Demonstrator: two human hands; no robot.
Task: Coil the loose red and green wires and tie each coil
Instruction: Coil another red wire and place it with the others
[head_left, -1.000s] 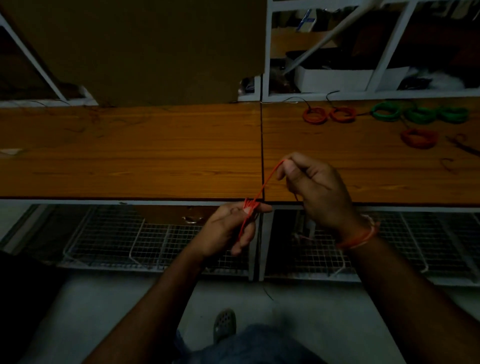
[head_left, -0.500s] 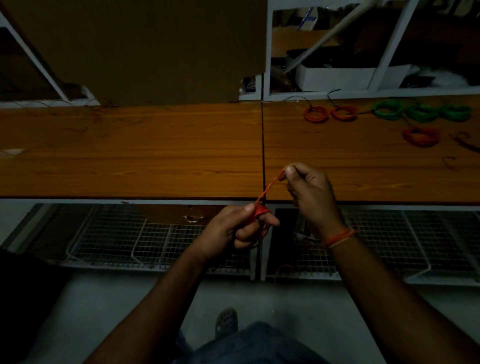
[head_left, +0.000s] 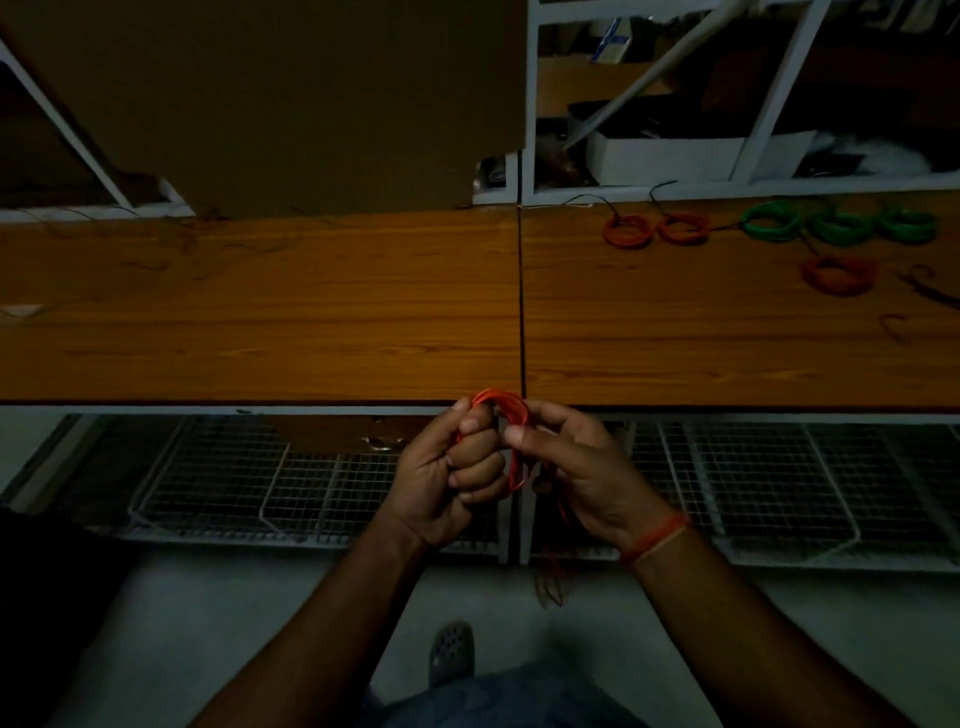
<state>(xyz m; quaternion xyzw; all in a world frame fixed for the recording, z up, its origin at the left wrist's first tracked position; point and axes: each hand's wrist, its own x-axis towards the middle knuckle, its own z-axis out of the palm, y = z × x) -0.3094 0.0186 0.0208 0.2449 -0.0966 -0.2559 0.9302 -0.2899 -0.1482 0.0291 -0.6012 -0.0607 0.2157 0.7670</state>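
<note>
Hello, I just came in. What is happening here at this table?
A person is winding a red wire into a small coil just in front of the wooden table. The left hand grips the loops, and the right hand pinches the wire beside them. Loose wire hangs down below the hands. At the far right of the table lie finished coils: three red coils and three green coils. This coil is not yet tied.
</note>
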